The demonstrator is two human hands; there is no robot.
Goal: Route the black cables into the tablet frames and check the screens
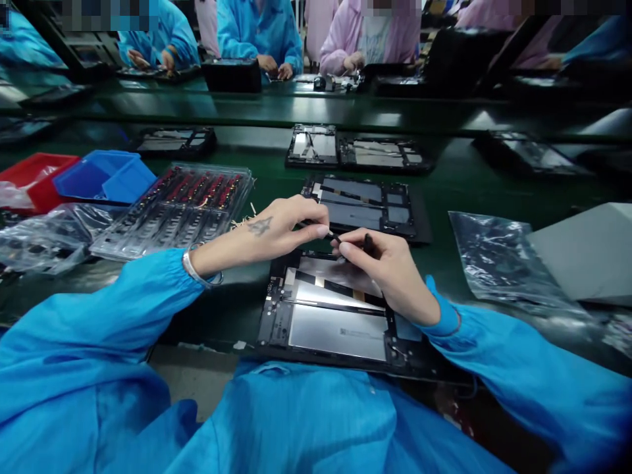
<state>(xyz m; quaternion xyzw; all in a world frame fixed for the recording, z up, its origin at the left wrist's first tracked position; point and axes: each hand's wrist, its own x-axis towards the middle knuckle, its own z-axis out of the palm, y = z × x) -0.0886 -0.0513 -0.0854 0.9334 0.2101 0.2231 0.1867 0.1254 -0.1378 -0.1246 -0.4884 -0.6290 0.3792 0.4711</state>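
An open tablet chassis (330, 329) with silver battery panels lies at the near edge of the green belt, right in front of me. Both hands meet over its far edge. My left hand (276, 230) pinches a small thin dark part at its fingertips. My right hand (390, 273) grips a slim dark tool, its tip touching the same spot at the chassis top. Which part the tool touches is too small to tell. Blue sleeves cover both arms.
A second open chassis (365, 207) lies just beyond my hands, more (355, 150) further back. A clear tray of red-and-black parts (178, 207) sits left, with blue (106, 178) and red bins (34, 178). Plastic bags (498, 263) lie right. Other workers sit opposite.
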